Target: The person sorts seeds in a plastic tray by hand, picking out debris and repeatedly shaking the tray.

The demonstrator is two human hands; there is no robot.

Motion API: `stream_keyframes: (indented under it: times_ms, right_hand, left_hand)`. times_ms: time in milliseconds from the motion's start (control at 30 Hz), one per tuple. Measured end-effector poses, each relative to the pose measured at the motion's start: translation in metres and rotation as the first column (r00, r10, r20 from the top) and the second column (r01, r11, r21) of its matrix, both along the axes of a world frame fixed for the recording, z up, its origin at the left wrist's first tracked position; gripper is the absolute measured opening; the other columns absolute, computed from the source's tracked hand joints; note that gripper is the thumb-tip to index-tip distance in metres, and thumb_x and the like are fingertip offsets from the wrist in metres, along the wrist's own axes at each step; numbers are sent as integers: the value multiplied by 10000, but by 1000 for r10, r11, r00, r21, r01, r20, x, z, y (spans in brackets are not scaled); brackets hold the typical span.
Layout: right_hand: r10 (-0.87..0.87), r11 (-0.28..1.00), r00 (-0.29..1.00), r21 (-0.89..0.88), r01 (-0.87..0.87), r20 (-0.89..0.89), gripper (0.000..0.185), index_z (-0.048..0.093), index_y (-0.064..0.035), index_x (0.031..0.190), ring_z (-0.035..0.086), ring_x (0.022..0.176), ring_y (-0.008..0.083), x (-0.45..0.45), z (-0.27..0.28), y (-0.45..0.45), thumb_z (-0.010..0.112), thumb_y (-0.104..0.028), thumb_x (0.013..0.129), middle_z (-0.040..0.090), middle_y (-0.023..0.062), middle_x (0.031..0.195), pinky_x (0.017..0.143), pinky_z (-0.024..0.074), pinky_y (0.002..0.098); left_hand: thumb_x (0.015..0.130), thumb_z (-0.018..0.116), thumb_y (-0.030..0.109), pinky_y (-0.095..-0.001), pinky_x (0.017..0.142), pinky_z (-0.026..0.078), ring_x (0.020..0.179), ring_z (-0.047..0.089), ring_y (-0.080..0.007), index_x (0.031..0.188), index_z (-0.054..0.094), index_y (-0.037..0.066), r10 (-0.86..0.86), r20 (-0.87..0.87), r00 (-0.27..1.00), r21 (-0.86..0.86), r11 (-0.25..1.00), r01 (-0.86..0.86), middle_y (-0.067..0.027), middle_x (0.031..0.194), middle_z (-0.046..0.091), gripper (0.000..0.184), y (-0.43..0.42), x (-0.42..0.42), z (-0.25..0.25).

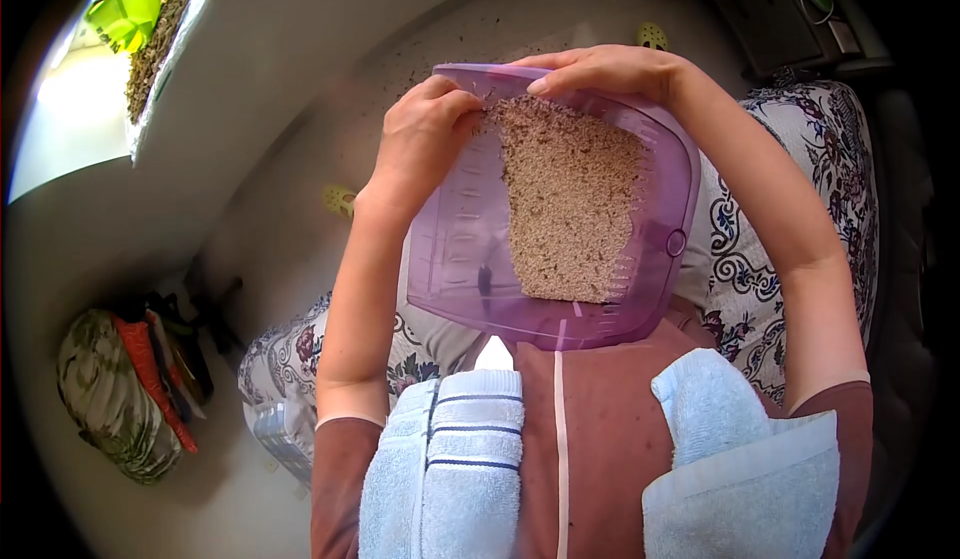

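Observation:
A see-through purple plastic tub (455,229) rests tilted against my lap. Inside it lies a bed of pale, seed-like grains (572,199) mixed with dark flecks, heaped toward the right side. My left hand (430,124) is at the tub's far left corner, its fingers pinched together beside the grains. Dark bits show near those fingertips; what they hold is too small to make out. Across the far rim lies my right hand (610,71), gripping it with the thumb on the inner side and the fingers mostly hidden behind.
Light blue towels (470,459) hang over my chest. A flower-patterned cover (790,149) lies beneath me. Yellow-green clogs (338,200) and scattered dark crumbs are on the floor. A camouflage bag (115,394) stands at left; a bright green bag (128,4) sits on the ledge, upper left.

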State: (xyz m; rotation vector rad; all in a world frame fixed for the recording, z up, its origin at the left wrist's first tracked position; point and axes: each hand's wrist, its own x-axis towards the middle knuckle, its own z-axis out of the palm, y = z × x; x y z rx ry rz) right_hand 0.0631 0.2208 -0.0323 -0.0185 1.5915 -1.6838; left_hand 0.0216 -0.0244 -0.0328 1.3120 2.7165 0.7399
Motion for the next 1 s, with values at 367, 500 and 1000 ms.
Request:
stream_keyframes:
  times_ms: [367,500,1000]
  right_hand:
    - [16,998,1000,67,-15,-14,650,387,-184,1457,610,964,136,0,5,-2,599,-393,879,595,69,1185,774,515,268]
    - [5,998,1000,61,-4,-25,638,397,-185,1451,614,948,128,1,5,-4,598,-388,881,600,61,1170,772,516,265]
    - [-5,1000,1000,21,5,-12,634,395,-193,1453,612,969,130,2,-1,-2,598,-384,885,597,71,1186,780,520,269]
  left_hand:
    - [798,710,108,-276,687,522,721,641,-181,925,711,91,62,130,990,66,995,-71,-32,906,641,129,-4,4,3]
    - [782,720,141,-302,715,526,759,649,-187,903,715,95,55,-11,998,-19,998,-55,-40,909,636,130,7,8,0]
    - [774,716,48,-259,681,540,735,658,-133,912,700,49,143,248,958,75,983,-166,-35,852,653,140,-22,-3,7]
